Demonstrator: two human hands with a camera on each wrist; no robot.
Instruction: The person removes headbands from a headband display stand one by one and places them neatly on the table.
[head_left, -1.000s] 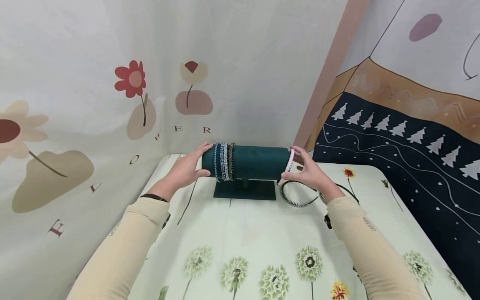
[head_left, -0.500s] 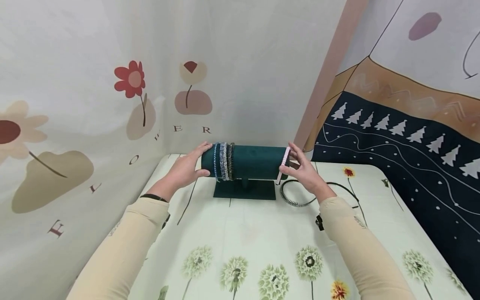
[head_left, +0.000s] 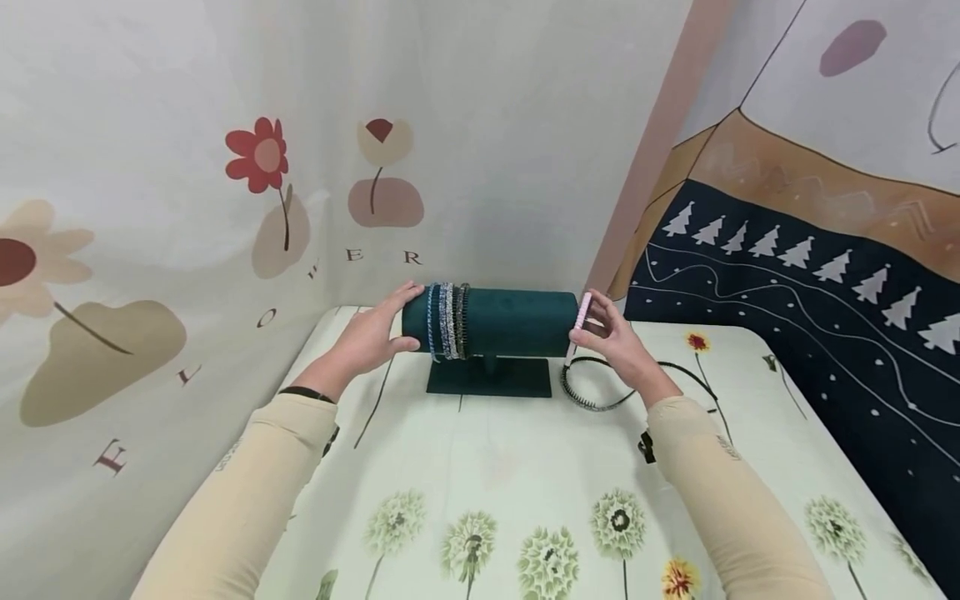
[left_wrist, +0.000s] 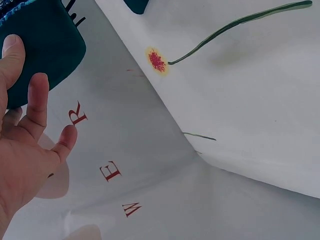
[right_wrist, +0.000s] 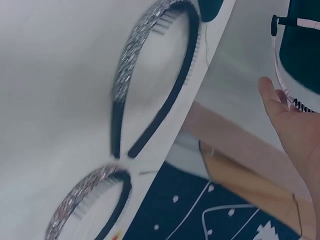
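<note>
A dark green padded cylinder on a flat base makes up the display stand (head_left: pixel 525 323) at the middle of the table. Several glittery headbands (head_left: pixel 448 323) in blue, silver and dark tones circle its left part. My left hand (head_left: pixel 363 340) grips the stand's left end, thumb in front and fingers over the top. At the right end, my right hand (head_left: pixel 621 348) holds a pink-white headband (head_left: pixel 582 312) between thumb and fingers. That headband stands nearly upright beside the cylinder's end; its black tip shows in the right wrist view, and the hand hides part of it.
A silver glittery headband (right_wrist: pixel 125 62) with comb teeth lies on the table right of the stand, with another glittery headband (right_wrist: pixel 85 192) near it. Beneath is a flower-printed tablecloth (head_left: pixel 495 467). A printed curtain (head_left: pixel 495 167) hangs behind the stand.
The right hand moved the pink-white headband left over the cylinder's end, then back right, so it now stands at the end. The left hand has kept its place.
</note>
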